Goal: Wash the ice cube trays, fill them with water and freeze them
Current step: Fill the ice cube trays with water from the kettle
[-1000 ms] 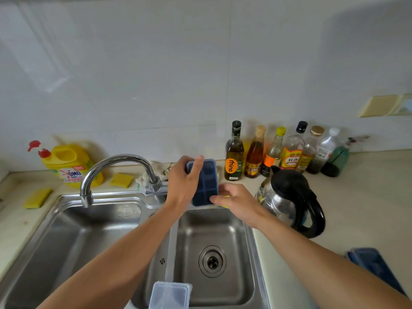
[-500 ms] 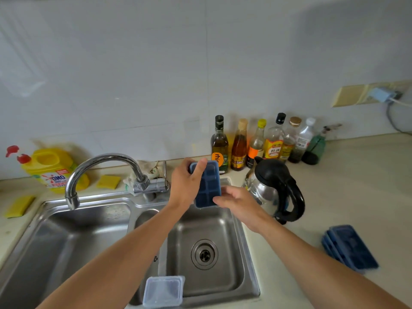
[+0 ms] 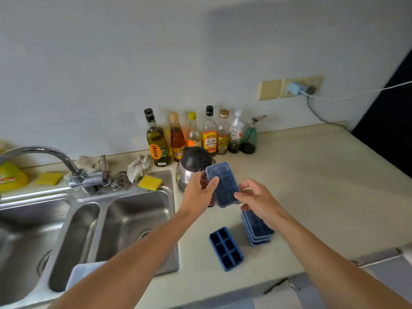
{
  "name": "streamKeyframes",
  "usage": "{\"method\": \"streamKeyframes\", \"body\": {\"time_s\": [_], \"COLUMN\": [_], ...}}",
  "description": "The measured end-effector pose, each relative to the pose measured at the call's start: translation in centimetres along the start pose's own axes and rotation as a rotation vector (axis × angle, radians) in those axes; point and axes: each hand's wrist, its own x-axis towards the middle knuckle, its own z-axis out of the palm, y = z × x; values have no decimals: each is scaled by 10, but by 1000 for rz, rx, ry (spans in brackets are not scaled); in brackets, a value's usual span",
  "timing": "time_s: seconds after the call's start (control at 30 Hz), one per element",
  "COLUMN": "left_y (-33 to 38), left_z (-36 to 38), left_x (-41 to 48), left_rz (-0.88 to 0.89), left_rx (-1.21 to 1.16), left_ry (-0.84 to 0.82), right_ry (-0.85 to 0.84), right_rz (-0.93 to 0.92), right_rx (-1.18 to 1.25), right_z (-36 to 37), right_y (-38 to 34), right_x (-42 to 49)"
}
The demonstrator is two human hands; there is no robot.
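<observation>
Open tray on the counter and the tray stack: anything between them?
Nothing. In the head view only a bare strip of countertop separates the open tray from the tray stack; they don't touch.

Both bare forearms stretch forward and draw together at the hands. The left hand (image 3: 199,192) grips a dark blue rectangular plastic ice cube tray (image 3: 225,186), thumb laid across its face and fingers behind it. The right hand (image 3: 256,200), back turned upward, pinches the tray's lower right edge with curled fingertips
</observation>
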Motion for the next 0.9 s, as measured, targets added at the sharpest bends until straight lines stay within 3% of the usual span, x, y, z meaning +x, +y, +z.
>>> {"method": "streamKeyframes", "body": {"time_s": [0.17,0.27,0.4,0.6,0.9], "left_y": [-12,-15,-19,-27,-33], "left_z": [57,81,103,121,114], "left_x": [-12,-15,-12,-15,-18], "left_rz": [-84,-222,-334,-352,-376], "left_rx": [129,13,-26,29,-10], "left_ry": [-98,-209,-219,-194,-222], "right_ry": [39,66,124,97,206], "right_rz": [116,166,194,215,107], "right_rx": [-84,-168,-222,-304,-437], "right_z": [-44,-54,-62,-66,-59], "right_y": [37,54,67,87,93], "right_x": [-19,-26,-31,-34,-33]}}
